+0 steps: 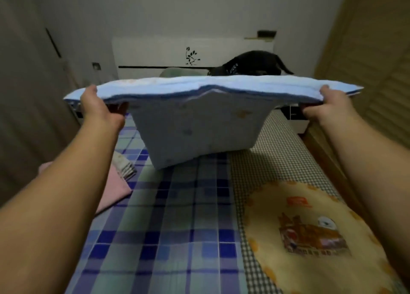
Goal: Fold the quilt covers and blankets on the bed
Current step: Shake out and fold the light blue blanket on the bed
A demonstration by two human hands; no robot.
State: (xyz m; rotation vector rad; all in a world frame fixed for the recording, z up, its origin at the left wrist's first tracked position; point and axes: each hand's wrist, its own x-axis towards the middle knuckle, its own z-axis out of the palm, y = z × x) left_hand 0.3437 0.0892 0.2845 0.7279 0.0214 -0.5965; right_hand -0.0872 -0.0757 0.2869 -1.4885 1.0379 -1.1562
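Hands grip a folded light-blue blanket (199,107): left hand (94,104), right hand (326,104). Between them it hangs above the bed (177,227).

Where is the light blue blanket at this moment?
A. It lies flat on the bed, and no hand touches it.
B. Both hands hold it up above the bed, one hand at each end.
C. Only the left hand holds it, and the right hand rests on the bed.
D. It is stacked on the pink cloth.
B: the left hand and the right hand each grip one end of the light blue blanket, which hangs above the bed.
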